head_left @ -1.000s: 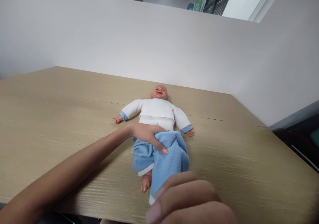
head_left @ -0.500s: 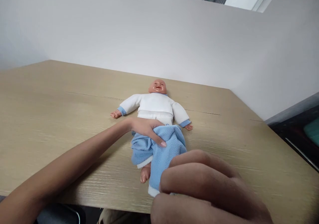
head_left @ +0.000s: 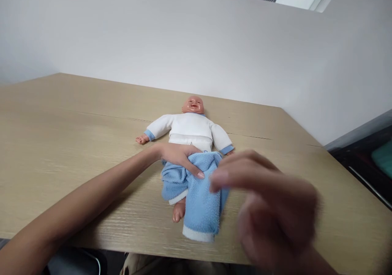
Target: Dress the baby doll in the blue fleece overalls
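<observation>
A baby doll [head_left: 192, 125] in a white top lies on its back on the wooden table [head_left: 76, 136], head toward the wall. Light blue trousers [head_left: 199, 193] cover its lower half; one bare foot [head_left: 177, 213] shows and the other trouser leg hangs loose to the table's near edge. My left hand [head_left: 180, 156] lies at the doll's waist, thumb pressing the top of the trousers. My right hand [head_left: 269, 201] is raised close to the camera, blurred, fingers reaching toward the trousers' right side and holding nothing that I can see.
A white partition wall stands behind and to the right of the table. A dark surface [head_left: 367, 160] with something teal on it lies beyond the table's right edge.
My right hand has left the loose trouser leg's hem and risen up and to the right. My left hand and the doll have stayed put.
</observation>
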Motion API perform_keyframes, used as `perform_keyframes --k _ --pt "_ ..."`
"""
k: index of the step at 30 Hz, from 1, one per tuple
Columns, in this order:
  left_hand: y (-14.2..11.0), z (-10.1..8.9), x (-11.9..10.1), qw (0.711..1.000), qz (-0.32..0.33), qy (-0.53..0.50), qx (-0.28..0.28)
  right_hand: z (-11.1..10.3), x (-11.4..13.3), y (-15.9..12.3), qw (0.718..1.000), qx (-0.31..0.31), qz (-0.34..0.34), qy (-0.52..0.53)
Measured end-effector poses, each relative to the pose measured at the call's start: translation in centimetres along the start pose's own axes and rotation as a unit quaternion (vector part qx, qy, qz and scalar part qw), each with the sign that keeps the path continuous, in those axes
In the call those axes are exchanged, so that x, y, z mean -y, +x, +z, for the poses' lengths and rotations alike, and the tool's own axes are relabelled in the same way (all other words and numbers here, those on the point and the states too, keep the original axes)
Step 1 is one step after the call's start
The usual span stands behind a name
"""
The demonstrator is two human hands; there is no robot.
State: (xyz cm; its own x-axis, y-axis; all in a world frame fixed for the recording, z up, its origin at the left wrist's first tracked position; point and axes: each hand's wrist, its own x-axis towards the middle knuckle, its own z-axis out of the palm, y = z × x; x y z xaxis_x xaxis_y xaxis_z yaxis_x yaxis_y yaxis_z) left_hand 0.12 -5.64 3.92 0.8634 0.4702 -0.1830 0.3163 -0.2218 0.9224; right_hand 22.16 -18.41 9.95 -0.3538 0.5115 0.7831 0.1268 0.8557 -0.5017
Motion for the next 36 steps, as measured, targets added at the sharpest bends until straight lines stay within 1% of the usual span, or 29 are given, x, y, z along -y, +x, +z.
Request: perform_keyframes --k 1,2,3,4,6,8,10,13,15,17,18,19,22,23,25,27,28,29,30,31,32,33,34,35,36 --pt "0.0 0.0 -0.1 1.000 0.001 0.009 0.003 -0.2 -1.5 0.1 1.000 0.001 -0.003 -0.003" --pt "-0.1 0.0 -0.3 1.000 0.004 0.019 0.005 -0.4 -3.0 0.2 0.999 0.013 0.034 -0.021" --pt "-0.1 -0.1 -0.4 1.000 0.010 0.027 0.007 -0.6 -4.6 0.2 0.994 0.033 0.101 -0.031" --pt "-0.2 -0.1 -0.6 0.999 0.019 0.035 0.007 -0.8 -6.1 0.1 0.986 0.056 0.155 -0.005" --pt "-0.3 -0.2 -0.8 0.998 0.036 0.046 0.007 -1.3 -8.7 -0.3 0.955 0.129 0.258 0.074" --pt "-0.6 -0.4 -1.1 0.998 0.037 0.055 0.006 -1.9 -10.6 -0.8 0.918 0.210 0.315 0.121" --pt "-0.8 -0.5 -1.4 0.997 0.021 0.068 0.001 -2.6 -11.8 -1.1 0.891 0.266 0.343 0.133" --pt "-1.1 -0.7 -1.9 0.996 -0.008 0.088 -0.015 -3.6 -12.6 -0.8 0.859 0.315 0.368 0.167" --pt "-1.2 -0.9 -2.1 0.996 -0.010 0.090 -0.025 -4.3 -13.0 -0.7 0.830 0.358 0.378 0.198" --pt "-1.2 -1.1 -2.2 0.997 -0.002 0.077 -0.016 -4.7 -13.4 -1.0 0.802 0.384 0.389 0.242" --pt "-1.2 -1.2 -2.2 0.998 -0.001 0.069 -0.003 -4.8 -13.5 -1.4 0.792 0.375 0.396 0.274" --pt "-1.2 -1.2 -2.1 0.998 -0.003 0.061 0.014 -4.8 -13.7 -1.8 0.789 0.345 0.403 0.309" --pt "-1.2 -1.3 -1.6 0.998 -0.020 0.028 0.060 -4.3 -13.9 -3.4 0.786 0.213 0.426 0.395" --pt "-1.2 -1.3 -1.4 0.997 -0.023 0.015 0.069 -4.0 -13.9 -3.8 0.780 0.182 0.437 0.409" --pt "-1.2 -1.2 -1.1 0.997 -0.022 -0.004 0.077 -3.5 -13.7 -4.3 0.765 0.162 0.462 0.419" --pt "-1.3 -1.0 -1.2 0.998 -0.010 0.005 0.067 -3.0 -13.5 -4.5 0.756 0.175 0.482 0.407" --pt "-1.4 -0.8 -1.3 0.998 0.000 0.027 0.051 -2.9 -13.4 -4.6 0.756 0.186 0.486 0.397" --pt "-1.4 -0.7 -1.6 0.998 0.011 0.062 0.020 -2.7 -13.3 -4.6 0.757 0.199 0.488 0.386" --pt "-1.3 -0.6 -1.9 0.993 0.025 0.110 -0.026 -2.6 -13.3 -4.6 0.760 0.211 0.486 0.377" --pt "-1.2 -0.4 -2.3 0.981 0.045 0.169 -0.086 -2.5 -13.2 -4.7 0.762 0.223 0.483 0.370" --pt "-1.1 -0.2 -2.7 0.958 0.080 0.229 -0.151 -2.4 -13.2 -4.7 0.765 0.230 0.481 0.362" --pt "-1.0 0.1 -3.1 0.927 0.132 0.281 -0.210 -2.3 -13.2 -4.8 0.769 0.231 0.479 0.355" --pt "-0.9 0.6 -3.5 0.890 0.204 0.319 -0.255 -2.2 -13.3 -4.8 0.773 0.229 0.479 0.348" --pt "-1.0 1.2 -4.0 0.850 0.285 0.340 -0.285 -2.1 -13.3 -4.9 0.776 0.227 0.480 0.341" --pt "-1.2 2.1 -4.5 0.815 0.347 0.352 -0.303 -2.1 -13.3 -5.0 0.778 0.226 0.480 0.337"
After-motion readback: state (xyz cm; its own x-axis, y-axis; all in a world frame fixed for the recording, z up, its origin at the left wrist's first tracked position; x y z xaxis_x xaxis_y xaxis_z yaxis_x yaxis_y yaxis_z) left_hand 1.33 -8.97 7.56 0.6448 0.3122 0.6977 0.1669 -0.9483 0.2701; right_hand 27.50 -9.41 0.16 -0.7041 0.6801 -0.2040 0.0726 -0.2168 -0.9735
